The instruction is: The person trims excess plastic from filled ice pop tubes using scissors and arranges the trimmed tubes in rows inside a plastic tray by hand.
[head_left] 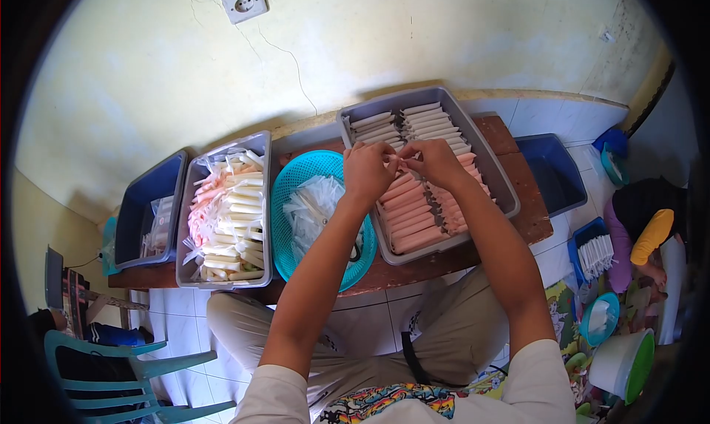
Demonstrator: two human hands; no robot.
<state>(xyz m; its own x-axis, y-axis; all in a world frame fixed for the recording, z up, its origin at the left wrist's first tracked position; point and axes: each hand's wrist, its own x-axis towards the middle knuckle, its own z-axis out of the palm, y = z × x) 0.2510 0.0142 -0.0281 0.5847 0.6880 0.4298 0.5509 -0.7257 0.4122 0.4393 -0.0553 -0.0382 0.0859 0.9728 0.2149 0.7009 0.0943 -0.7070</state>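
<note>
Both hands meet above a grey tray (512,201) lined with rows of slim plastic tubes. My left hand (367,173) and my right hand (433,162) are closed in pinches, fingertips close together. A bit of pink plastic tube (400,161) shows between them; most of it is hidden by the fingers. Below the hands lie pink tubes (414,228) in two columns, and whitish tubes (429,119) fill the tray's far part. Left of the tray, a turquoise basket (299,174) holds clear plastic bags (310,202) and what looks like scissors (316,211).
A second grey tray (268,202) holds pink and cream tubes. Beside it stands a dark blue bin (126,221) with packets. All rest on a wooden bench (529,195). At right are a blue bin (551,169) and another person (643,217). A green chair (140,365) stands lower left.
</note>
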